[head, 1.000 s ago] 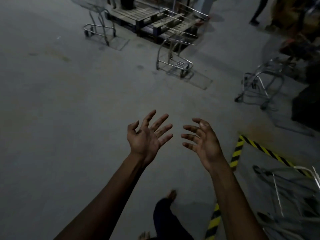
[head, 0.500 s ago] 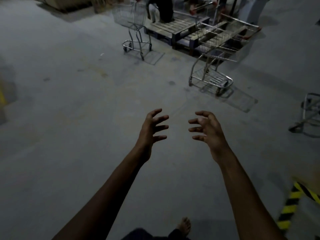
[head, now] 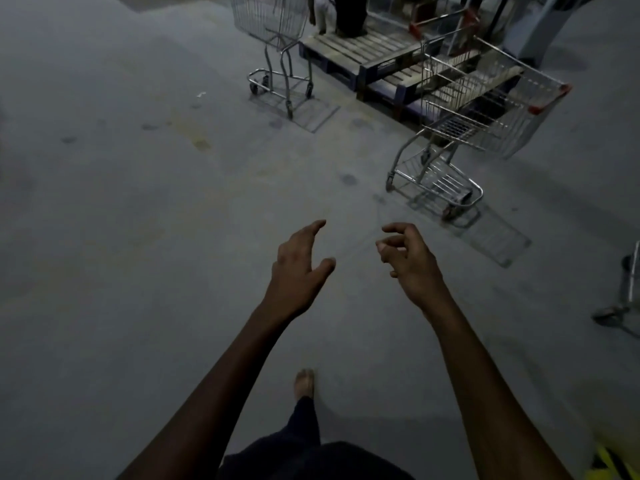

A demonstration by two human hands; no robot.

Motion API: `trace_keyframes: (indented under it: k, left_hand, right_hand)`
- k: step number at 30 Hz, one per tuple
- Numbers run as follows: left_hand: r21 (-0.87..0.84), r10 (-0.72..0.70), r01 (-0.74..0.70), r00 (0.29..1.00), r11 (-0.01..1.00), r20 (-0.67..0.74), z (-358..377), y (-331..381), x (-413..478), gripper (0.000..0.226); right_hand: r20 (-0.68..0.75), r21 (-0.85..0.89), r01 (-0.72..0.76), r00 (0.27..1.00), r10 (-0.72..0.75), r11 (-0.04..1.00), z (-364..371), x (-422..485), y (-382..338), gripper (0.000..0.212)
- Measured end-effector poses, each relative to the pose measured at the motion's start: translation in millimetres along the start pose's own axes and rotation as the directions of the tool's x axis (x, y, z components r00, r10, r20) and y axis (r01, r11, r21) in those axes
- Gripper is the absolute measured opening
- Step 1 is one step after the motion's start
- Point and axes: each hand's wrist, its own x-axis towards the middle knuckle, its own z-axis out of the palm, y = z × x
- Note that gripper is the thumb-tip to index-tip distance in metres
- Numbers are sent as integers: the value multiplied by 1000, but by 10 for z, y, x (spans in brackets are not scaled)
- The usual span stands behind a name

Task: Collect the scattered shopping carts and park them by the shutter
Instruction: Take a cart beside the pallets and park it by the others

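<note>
Head view: both arms reach out over the concrete floor (head: pixel 138 237). The left hand (head: pixel 298 268) is spread, fingers (head: pixel 311 228) straight and thumb apart, holding nothing. The right hand (head: pixel 412 261) has loosely curled fingers (head: pixel 394 230) and is also empty. The nearest shopping cart (head: pixel 485 116) stands upper right beside the wooden pallets (head: pixel 360 50), well apart from both hands. A second cart (head: pixel 273 22) stands at top centre, and part of a third cart (head: pixel 623 292) shows at the right edge. No shutter shows. This looks like the approach to a cart. Next, the person likely must get round to its red-capped handle end and grip it.

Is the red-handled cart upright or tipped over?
Upright: the red-handled cart stands on its wheels beside the pallets.
</note>
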Motion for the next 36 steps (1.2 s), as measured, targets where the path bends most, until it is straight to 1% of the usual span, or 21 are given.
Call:
trace_keyframes:
  k: [3,5,7,9,13,16,19,21,23,25,28,31,33,36]
  left_hand:
    - [198,23,-38,997,980,79,-162,-52,758,77]
    - [279,71,-105,989,955,129,-287,-76,1275,83]
    - [341,108,-164,978,926,178,-396,-143,1783,87]
    - [393,118,-195,970,899,213,-464,-205,2213,86]
    - [365,135,-250,941,897,311,-425,-310,2981,80]
    - [378,207,-359,899,853,387,-344,-384,3678,75]
    - [395,268,-430,875,812,403,-281,-396,4482,71]
    - [398,286,-453,866,798,411,-258,-390,5038,69]
    - [395,272,-449,862,801,428,-243,-389,5570,65]
    - [381,223,-424,854,822,470,-233,-392,6047,61]
    - [382,157,-395,838,835,522,-232,-464,6698,57]
    - [394,170,-388,858,833,485,-269,-610,7316,58]
    - [374,155,-350,874,859,461,-298,-713,7669,58]
    - [358,135,-345,856,868,499,-275,-896,8284,56]
  right_hand:
    - [-56,-171,-13,998,3,985,3,671,-125,31]
    - [-107,-265,-10,994,-20,964,10,1126,-177,37]
    - [-158,-303,10,986,-60,953,43,1548,-209,39]
    - [-195,-293,-11,980,-49,956,101,1899,-235,41]
    - [-178,-321,-102,983,46,942,202,2516,-204,49]
    - [-193,-317,-167,975,109,934,234,3133,-127,55]
    - [-216,-316,-191,968,126,929,267,3878,-92,57]
    - [-189,-303,-188,973,134,934,275,4433,-86,55]
    - [-141,-295,-193,978,157,936,254,4995,-109,54]
    - [-102,-297,-213,976,191,931,210,5537,-154,54]
    - [-70,-279,-202,979,190,939,196,6327,-246,53]
    - [-54,-292,-197,980,190,936,232,7060,-337,54]
    - [-35,-299,-217,976,216,929,296,7468,-383,54]
    - [-1,-316,-239,968,252,918,380,8049,-411,55]
